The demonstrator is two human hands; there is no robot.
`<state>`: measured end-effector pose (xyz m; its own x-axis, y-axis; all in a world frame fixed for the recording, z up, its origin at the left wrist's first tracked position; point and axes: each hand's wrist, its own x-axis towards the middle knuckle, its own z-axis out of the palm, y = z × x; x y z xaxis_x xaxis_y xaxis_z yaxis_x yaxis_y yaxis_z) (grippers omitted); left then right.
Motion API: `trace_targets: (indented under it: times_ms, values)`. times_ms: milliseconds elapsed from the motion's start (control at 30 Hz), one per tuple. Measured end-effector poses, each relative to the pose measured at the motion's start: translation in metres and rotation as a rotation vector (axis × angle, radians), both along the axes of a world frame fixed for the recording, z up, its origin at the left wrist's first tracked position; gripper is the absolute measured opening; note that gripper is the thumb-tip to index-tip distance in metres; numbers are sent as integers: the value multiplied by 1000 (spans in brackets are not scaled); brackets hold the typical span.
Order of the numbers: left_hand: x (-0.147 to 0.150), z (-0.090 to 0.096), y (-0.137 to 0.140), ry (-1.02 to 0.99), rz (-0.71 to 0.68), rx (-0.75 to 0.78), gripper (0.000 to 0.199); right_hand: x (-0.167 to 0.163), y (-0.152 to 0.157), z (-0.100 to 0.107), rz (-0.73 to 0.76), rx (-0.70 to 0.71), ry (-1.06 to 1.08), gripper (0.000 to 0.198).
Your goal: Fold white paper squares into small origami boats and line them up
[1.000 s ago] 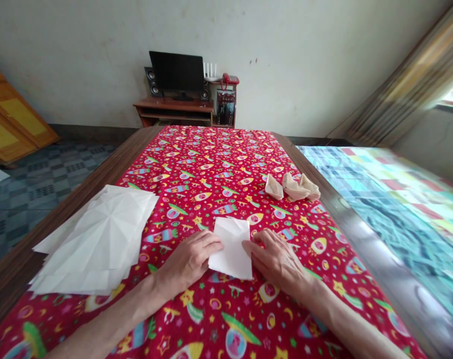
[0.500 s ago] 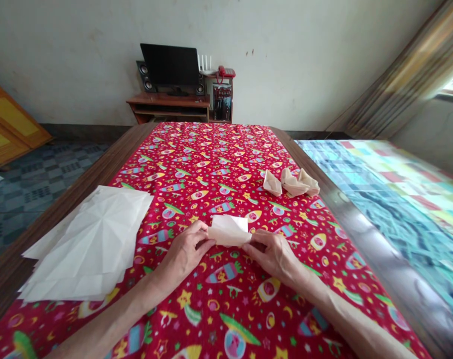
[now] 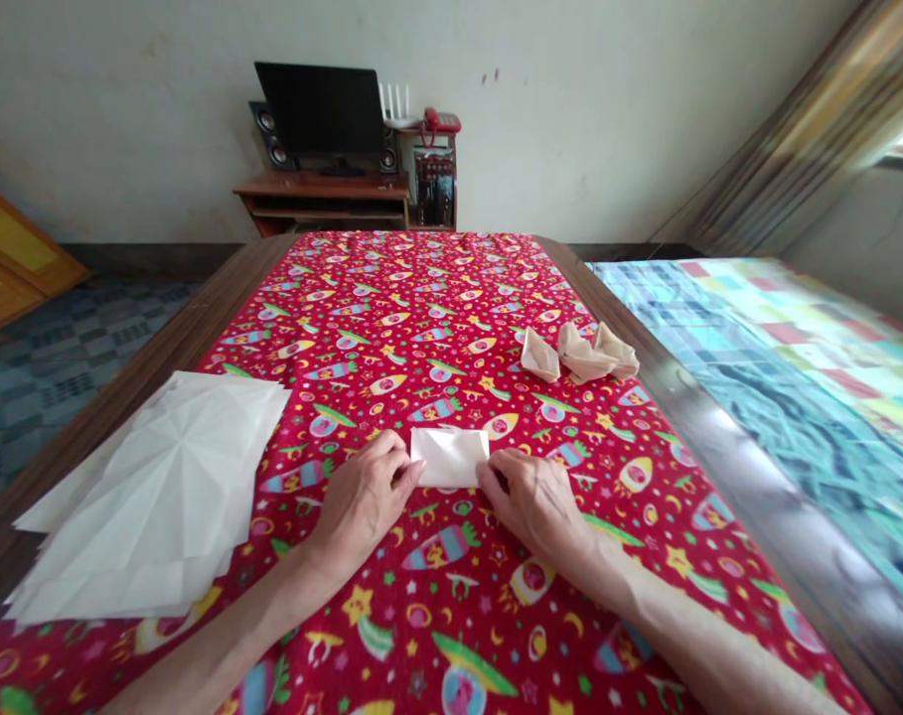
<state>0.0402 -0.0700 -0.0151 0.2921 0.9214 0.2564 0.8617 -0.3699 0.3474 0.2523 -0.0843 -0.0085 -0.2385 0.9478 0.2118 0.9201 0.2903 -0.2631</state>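
A small folded sheet of white paper (image 3: 451, 457) lies between my two hands on the red patterned cloth (image 3: 436, 576). My left hand (image 3: 371, 489) pinches its left edge, thumb toward the near corner. At the opposite edge, the curled fingers of my right hand (image 3: 534, 497) grip the near right corner; some fingertips are tucked out of sight. To the left rests a stack of creased white paper sheets (image 3: 160, 477). Several folded paper shapes (image 3: 589, 353) sit together on the cloth at the right, beyond my right hand.
The cloth covers a table with a brown wooden edge (image 3: 220, 288). Beyond its far end stand a desk (image 3: 324, 194) with a monitor (image 3: 321, 111) and a red telephone (image 3: 441, 121). A bed-like surface with a checked cover (image 3: 779, 328) runs along the right.
The paper's near flap, raised and curved before, now lies flat, making a smooth rectangle. Both hands stay at its sides. The whole view has shifted slightly.
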Motion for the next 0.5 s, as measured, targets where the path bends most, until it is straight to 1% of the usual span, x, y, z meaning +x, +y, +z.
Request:
trace_targets:
  times_ms: [100, 200, 367, 467, 500]
  values:
    - [2, 2, 0, 97, 12, 61, 29, -1, 0, -2, -2, 34, -32, 32]
    - [2, 2, 2, 131, -10, 116, 29, 0, 1, -3, -3, 60, -56, 33]
    - [2, -1, 5, 84, -25, 118, 27, -1, 3, -5, -13, 70, -96, 35]
    - [2, -5, 9, 18, -4, 156, 10, -1, 4, -5, -19, 58, -110, 35]
    - [2, -6, 9, 2, -8, 183, 14, -1, 5, -5, -19, 57, -112, 35]
